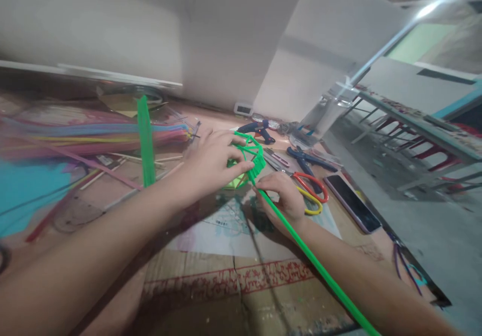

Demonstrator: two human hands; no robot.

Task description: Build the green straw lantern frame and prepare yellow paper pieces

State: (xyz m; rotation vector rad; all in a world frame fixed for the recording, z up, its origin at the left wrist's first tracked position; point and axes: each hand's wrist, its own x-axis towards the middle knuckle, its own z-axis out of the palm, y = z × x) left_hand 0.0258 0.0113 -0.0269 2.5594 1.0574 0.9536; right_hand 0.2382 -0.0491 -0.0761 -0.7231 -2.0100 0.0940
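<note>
My left hand is closed around the side of a small green openwork frame, which looks wrapped in fuzzy pipe cleaner. My right hand pinches a long green pipe cleaner close to where it meets the frame's lower right edge. From there the strand runs down over my right forearm and out at the bottom. Below the frame lies a printed paper sheet. Scissors with red and yellow handles rest just beyond my right hand. My left fingers partly hide the frame.
Pliers, a dark blue glue gun and a phone lie to the right. A clear plastic container stands behind them. At left are bundled coloured pipe cleaners and a standing green bundle.
</note>
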